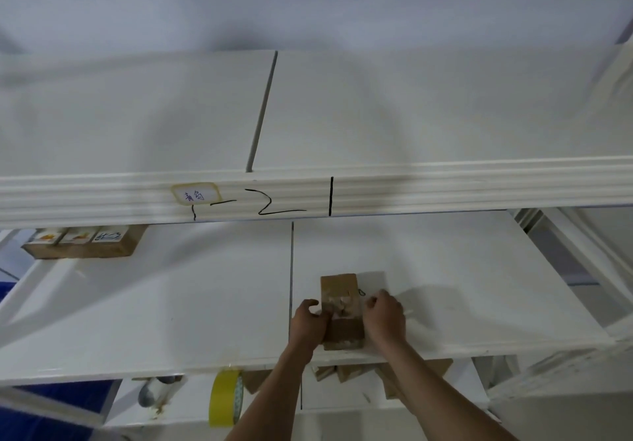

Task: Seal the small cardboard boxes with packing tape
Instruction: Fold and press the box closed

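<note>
A small cardboard box [340, 307] sits near the front edge of a white shelf [171, 303], lower centre of the frame, gripped from both sides — the left hand [308, 320] curls against its left flank, the right hand [385, 317] clasps its right. Below, lower left of centre, a roll of yellow tape [226, 398] stands on edge. A labelled wooden block [82, 242] rests at far left.

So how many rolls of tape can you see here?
1: a yellow tape roll standing on edge on the lower shelf, left of the person's arms. Others may be hidden beneath the work shelf.
</note>
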`<action>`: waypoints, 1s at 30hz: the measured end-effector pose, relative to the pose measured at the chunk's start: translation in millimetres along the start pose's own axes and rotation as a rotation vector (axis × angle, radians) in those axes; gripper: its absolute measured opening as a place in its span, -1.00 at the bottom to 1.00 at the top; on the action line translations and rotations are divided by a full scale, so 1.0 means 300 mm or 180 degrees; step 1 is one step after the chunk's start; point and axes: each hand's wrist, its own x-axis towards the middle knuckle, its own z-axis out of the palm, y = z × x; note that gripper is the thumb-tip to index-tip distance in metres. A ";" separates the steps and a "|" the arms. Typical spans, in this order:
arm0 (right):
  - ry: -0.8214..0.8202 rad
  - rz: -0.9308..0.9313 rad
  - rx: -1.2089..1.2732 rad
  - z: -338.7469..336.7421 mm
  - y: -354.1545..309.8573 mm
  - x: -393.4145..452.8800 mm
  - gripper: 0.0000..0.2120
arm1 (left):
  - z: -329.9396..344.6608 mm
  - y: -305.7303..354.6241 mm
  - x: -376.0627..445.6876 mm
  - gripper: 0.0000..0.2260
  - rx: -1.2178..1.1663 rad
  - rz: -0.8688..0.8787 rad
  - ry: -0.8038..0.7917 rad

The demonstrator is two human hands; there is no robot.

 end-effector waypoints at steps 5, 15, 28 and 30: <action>-0.0097 0.0864 0.0189 -0.014 0.085 0.050 -0.53 | -0.013 -0.012 0.004 -0.69 -0.0069 -0.0090 0.0010; -0.0133 0.0996 0.0666 -0.001 0.098 0.063 -0.66 | -0.106 -0.036 -0.021 -0.77 -0.0027 -0.0032 0.0132; 0.0581 -0.0355 0.1566 0.024 -0.085 -0.092 -0.81 | -0.252 -0.079 -0.078 -0.78 -0.0146 0.0079 0.0442; 0.0460 -0.0585 0.1655 0.033 -0.126 -0.136 -0.81 | -0.273 -0.091 -0.104 -0.77 -0.0218 0.0053 0.0452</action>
